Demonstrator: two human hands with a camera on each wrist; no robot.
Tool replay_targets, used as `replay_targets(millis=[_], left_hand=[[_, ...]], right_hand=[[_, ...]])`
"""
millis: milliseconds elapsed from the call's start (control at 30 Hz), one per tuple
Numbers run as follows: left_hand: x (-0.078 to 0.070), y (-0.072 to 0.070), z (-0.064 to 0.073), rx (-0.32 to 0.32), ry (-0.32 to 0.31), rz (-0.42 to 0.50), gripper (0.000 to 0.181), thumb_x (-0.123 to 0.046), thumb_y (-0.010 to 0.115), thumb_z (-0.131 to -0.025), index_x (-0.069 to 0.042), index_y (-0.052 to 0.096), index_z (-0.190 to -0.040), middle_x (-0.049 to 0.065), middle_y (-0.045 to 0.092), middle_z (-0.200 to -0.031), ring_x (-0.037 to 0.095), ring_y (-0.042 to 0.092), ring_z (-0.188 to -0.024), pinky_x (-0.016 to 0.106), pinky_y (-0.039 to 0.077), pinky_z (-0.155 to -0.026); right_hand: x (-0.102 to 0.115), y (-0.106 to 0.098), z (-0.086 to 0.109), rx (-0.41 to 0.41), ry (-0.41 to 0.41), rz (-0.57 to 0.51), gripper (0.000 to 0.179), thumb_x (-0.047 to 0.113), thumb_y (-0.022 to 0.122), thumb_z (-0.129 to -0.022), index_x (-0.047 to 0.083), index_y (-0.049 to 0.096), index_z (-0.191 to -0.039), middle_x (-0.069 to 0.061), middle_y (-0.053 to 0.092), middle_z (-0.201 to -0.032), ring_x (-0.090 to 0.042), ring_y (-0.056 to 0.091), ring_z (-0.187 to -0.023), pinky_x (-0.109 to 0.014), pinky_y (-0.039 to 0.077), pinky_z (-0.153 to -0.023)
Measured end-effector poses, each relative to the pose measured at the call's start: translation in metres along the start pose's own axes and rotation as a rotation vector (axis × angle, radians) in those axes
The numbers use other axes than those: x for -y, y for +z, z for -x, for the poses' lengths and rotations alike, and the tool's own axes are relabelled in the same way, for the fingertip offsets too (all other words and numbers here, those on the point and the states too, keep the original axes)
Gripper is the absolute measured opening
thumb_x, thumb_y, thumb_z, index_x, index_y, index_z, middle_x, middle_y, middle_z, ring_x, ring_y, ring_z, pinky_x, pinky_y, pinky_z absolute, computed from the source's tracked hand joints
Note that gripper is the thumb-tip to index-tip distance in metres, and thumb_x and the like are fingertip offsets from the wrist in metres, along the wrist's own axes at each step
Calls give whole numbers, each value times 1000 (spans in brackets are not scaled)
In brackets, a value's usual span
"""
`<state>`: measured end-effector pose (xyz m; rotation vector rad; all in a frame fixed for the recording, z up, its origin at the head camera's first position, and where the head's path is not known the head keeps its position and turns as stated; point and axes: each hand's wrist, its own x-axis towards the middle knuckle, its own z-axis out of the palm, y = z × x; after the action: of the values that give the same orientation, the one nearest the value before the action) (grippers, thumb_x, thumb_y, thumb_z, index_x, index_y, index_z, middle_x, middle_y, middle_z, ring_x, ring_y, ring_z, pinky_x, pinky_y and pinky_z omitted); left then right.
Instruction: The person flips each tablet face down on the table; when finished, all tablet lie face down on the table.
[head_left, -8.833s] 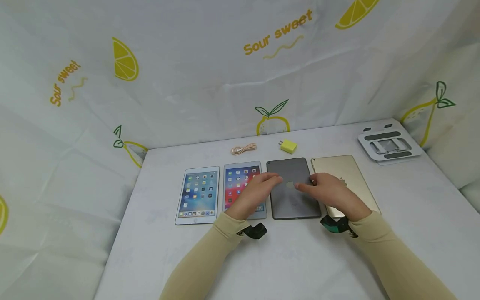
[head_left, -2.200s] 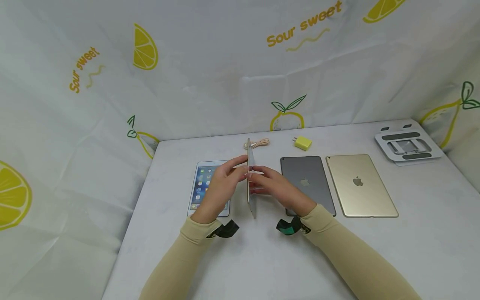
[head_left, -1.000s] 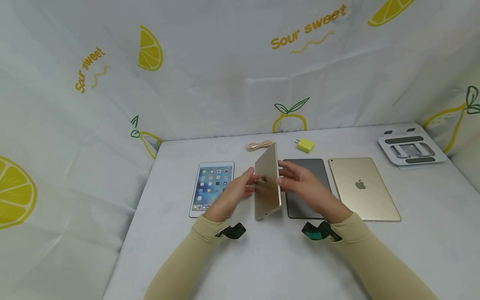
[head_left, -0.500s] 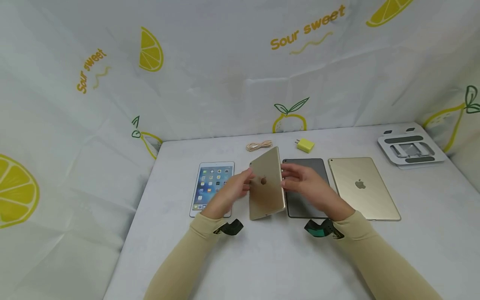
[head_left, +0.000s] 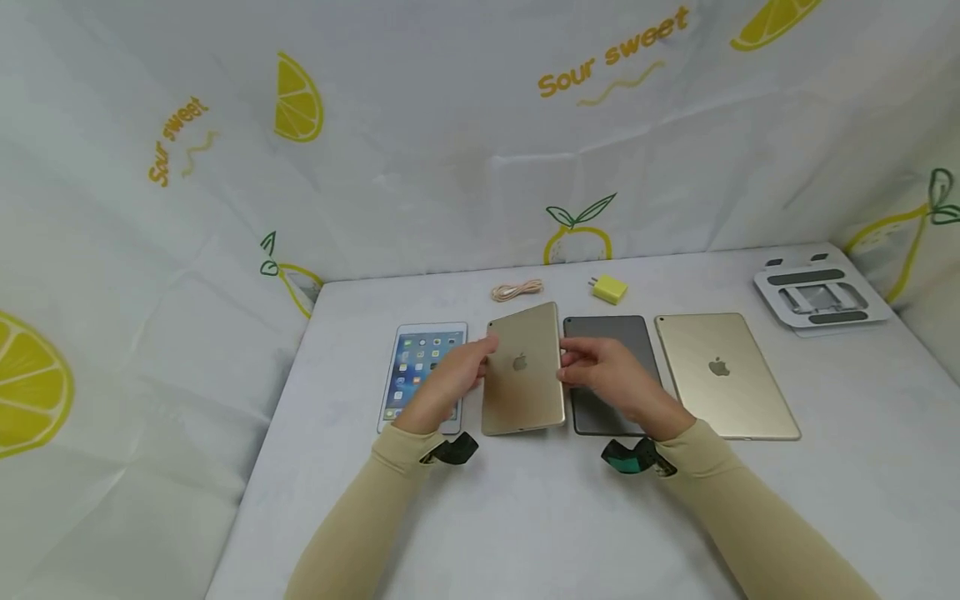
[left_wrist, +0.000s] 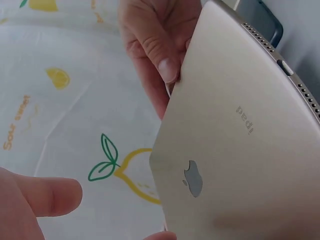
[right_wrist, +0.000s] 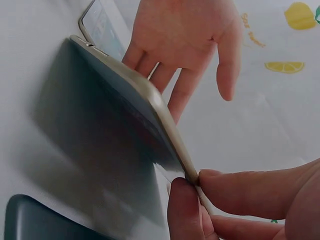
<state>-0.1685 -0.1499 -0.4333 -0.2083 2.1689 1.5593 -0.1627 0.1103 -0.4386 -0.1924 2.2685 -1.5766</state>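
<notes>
A gold-backed tablet (head_left: 522, 371) is tilted up off the white table, its back with the apple logo facing up. My right hand (head_left: 611, 379) pinches its right edge between thumb and fingers; the thumb (right_wrist: 250, 192) shows close in the right wrist view. At the tablet's left edge is my left hand (head_left: 450, 379); in the right wrist view this hand (right_wrist: 185, 40) has its fingers straight and its thumb apart from the tablet. In the left wrist view the tablet's back (left_wrist: 225, 115) fills the right side. The screen faces down, mostly hidden.
A white tablet (head_left: 423, 371) lies screen up on the left. A grey tablet (head_left: 615, 358) and another gold tablet (head_left: 723, 383) lie back up on the right. Behind are a coiled cable (head_left: 517, 289), a yellow charger plug (head_left: 609, 289) and a folded stand (head_left: 821, 292).
The second tablet from the left, earlier lying screen up, was raised on edge and turned; its gold back now tips down toward the table. My left hand has moved slightly left.
</notes>
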Motion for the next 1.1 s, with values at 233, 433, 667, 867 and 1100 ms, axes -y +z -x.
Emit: replay_targets(millis=[233,433,667,867,1100], left_hand=[[-3,-3,0,-39,-19,-108,59,-63,48,-107,-6,59,-116,5,51,-99,25,52,-98,47,43,-91],[-3,-4,2,-57,-43,-144,75,-67,50,-105,-14,52,-158,6,53,-159,31,50,-147,75,43,-115],[-1,-4,3,-66,-24,-179,76,-64,53,-104,-11,53,-159,11,48,-168,38,46,-155,79,40,-116],[0,-4,3,-76,2,-182,74,-63,55,-105,-9,57,-155,12,53,-164,37,49,-152,73,42,-119],[1,-4,3,-77,13,-178,69,-61,57,-104,-10,63,-150,10,58,-159,35,53,-148,70,45,-118]], right_hand=[[1,4,0,5,56,9,62,13,69,-105,-12,45,-157,-26,67,-134,-24,74,-111,-33,61,-97],[0,6,2,42,116,17,66,27,63,-109,-11,42,-159,-31,59,-152,-39,72,-128,-54,53,-117],[0,10,2,44,147,36,67,32,60,-110,-11,43,-159,-32,54,-157,-42,70,-131,-56,50,-119],[1,12,2,40,149,51,69,33,61,-109,-12,42,-158,-34,53,-156,-43,70,-130,-55,53,-116],[2,12,3,52,136,66,75,37,60,-109,-8,36,-163,-33,54,-156,-42,71,-129,-55,53,-117]])
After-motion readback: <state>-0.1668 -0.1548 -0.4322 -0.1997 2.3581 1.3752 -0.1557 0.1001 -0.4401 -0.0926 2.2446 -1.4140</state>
